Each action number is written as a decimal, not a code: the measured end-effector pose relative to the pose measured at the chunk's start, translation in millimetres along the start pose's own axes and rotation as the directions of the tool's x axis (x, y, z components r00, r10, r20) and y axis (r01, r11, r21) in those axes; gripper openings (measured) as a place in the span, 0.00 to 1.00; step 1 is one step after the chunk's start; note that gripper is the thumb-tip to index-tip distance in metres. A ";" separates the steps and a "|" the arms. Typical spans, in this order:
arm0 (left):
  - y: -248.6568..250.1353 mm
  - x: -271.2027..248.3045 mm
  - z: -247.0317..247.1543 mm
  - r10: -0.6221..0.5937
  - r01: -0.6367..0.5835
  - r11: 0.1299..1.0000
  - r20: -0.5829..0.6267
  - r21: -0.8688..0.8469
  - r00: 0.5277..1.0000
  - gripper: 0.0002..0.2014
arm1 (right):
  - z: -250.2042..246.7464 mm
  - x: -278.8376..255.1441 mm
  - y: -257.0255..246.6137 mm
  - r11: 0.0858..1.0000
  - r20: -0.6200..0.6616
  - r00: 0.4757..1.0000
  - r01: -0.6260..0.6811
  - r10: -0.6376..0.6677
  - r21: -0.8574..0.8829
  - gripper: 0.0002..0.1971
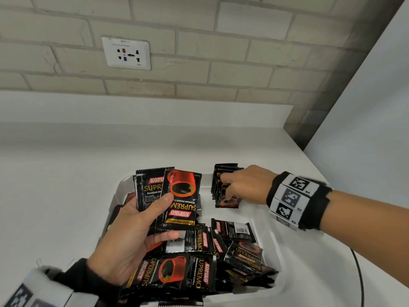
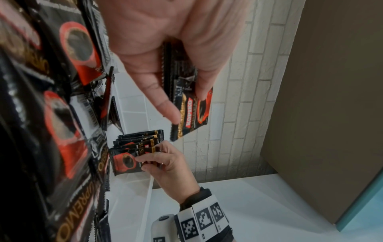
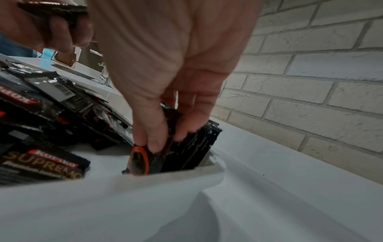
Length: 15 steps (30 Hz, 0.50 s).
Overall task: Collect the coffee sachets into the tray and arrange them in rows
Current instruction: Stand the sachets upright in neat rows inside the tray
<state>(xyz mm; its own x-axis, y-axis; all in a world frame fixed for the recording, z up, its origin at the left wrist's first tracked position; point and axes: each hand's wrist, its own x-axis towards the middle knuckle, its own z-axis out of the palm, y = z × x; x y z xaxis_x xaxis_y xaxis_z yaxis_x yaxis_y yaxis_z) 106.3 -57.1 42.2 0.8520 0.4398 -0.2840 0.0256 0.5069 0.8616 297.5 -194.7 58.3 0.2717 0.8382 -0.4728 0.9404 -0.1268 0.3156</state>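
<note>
A white tray (image 1: 269,231) holds a loose heap of black-and-red Kopiko coffee sachets (image 1: 194,260). In its far right corner a row of sachets (image 1: 223,173) stands on edge. My right hand (image 1: 239,185) reaches into that row and pinches the front sachet (image 3: 138,160) between thumb and fingers. My left hand (image 1: 141,227) is raised over the tray's left side and grips a small stack of sachets (image 1: 179,200), thumb on the top one. The left wrist view shows the same held stack (image 2: 186,106) and the right hand (image 2: 165,162) at the row.
The tray sits on a white counter (image 1: 66,185) against a pale brick wall with a power socket (image 1: 126,53). A white panel (image 1: 365,103) rises at the right. A dark cable (image 1: 360,273) curves over the counter at the tray's right.
</note>
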 end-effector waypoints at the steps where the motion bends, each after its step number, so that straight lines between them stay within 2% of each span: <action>1: 0.8 0.1 0.6 -0.003 0.003 1.000 0.006 0.007 1.000 0.08 | -1.3 -0.2 1.3 0.997 -0.028 0.998 0.047 -0.048 -0.055 0.13; 3: 0.4 1.8 -0.1 -0.006 0.006 1.000 0.002 0.018 1.000 0.09 | 0.7 2.5 0.5 0.998 -0.033 0.999 -0.004 0.002 -0.068 0.13; 6: -0.7 3.6 -2.0 -0.029 0.029 1.000 -0.003 0.009 1.000 0.09 | 4.3 6.6 -3.5 0.999 -0.046 0.998 -0.039 0.041 0.029 0.13; 8: -3.0 4.8 -3.8 -0.043 0.043 0.999 0.011 0.022 0.999 0.19 | 6.5 5.6 -4.1 0.996 -0.055 0.998 -0.036 0.040 0.077 0.13; 10: -3.9 5.7 -4.6 -0.057 0.056 0.998 0.013 0.042 0.998 0.29 | 8.8 3.7 -6.2 0.998 -0.123 0.992 -0.033 0.039 0.054 0.10; 11: -4.1 6.1 -4.9 -0.059 0.058 0.997 0.014 0.043 0.998 0.30 | 7.3 0.4 -7.7 1.000 -0.129 0.991 -0.022 0.025 0.021 0.09; 15: -4.9 7.0 -5.9 -0.050 0.049 0.998 0.043 0.025 0.998 0.35 | 16.6 -0.4 -3.7 0.998 -0.191 0.981 -0.035 0.026 -0.046 0.18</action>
<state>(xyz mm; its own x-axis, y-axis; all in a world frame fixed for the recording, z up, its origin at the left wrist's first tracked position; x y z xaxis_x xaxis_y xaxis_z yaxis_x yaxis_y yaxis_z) 109.1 -52.1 33.6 0.8715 0.3812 -0.3085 0.0804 0.5095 0.8567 297.3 -203.3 43.7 0.2517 0.9207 -0.2983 0.9199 -0.1318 0.3692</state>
